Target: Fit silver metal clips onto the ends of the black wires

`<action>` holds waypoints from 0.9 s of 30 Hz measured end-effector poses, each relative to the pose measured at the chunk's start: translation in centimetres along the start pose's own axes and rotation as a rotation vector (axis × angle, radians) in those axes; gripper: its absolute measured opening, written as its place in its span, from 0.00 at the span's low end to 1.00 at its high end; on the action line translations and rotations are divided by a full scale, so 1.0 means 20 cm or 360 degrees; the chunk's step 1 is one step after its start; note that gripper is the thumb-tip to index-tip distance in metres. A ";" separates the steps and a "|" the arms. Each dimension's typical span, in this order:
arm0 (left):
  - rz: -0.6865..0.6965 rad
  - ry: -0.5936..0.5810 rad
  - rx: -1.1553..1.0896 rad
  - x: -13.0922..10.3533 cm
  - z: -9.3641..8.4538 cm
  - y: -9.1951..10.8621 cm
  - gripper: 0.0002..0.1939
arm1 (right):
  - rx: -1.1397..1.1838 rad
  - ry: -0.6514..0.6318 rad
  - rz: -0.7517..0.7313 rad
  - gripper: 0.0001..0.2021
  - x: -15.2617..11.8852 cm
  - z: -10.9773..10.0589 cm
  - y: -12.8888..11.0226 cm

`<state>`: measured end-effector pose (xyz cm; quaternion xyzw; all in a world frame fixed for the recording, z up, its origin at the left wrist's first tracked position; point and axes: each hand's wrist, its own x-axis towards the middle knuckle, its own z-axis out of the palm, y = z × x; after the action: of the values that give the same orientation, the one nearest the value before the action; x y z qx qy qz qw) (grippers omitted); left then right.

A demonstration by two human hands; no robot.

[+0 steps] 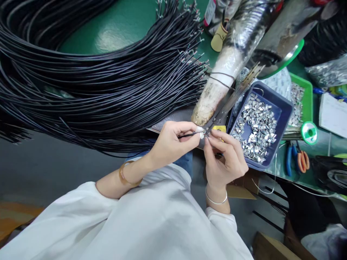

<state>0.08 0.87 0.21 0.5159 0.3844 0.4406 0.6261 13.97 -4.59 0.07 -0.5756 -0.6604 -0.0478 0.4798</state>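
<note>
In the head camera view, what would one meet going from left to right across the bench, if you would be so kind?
Black cable bundle → left hand holding one black wire → right hand → blue tray of metal clips → green solder spool → white paper.

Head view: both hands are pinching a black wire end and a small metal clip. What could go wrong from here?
1. The small metal clip, pinched only by fingertips of the left hand and right hand, might slip and drop off the table edge.
2. The right wrist sits beside the blue tray overhanging the edge; a nudge could spill its clips.
</note>
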 end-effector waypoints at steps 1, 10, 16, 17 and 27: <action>0.0003 -0.0010 0.0014 0.00 0.00 0.00 0.06 | -0.0003 0.0000 -0.0014 0.12 0.00 0.00 0.00; -0.0110 -0.0184 0.0025 -0.01 -0.03 0.00 0.07 | 0.0092 -0.0056 0.0056 0.08 -0.03 -0.02 0.02; -0.0144 -0.0299 -0.0057 -0.03 -0.05 0.02 0.11 | -0.0119 0.0002 0.0076 0.08 -0.06 -0.09 0.04; -0.0128 -0.0302 -0.0061 -0.03 -0.05 0.02 0.11 | -0.0222 -0.0104 0.0030 0.07 -0.06 -0.10 0.03; 0.0631 -0.0294 0.0439 -0.07 -0.07 -0.01 0.11 | 0.0072 -0.0471 0.0337 0.04 -0.02 -0.09 -0.05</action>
<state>-1.73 -0.04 -0.23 0.6998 0.2734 0.4491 0.4835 14.11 -6.32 1.12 -0.6317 -0.6605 0.1030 0.3924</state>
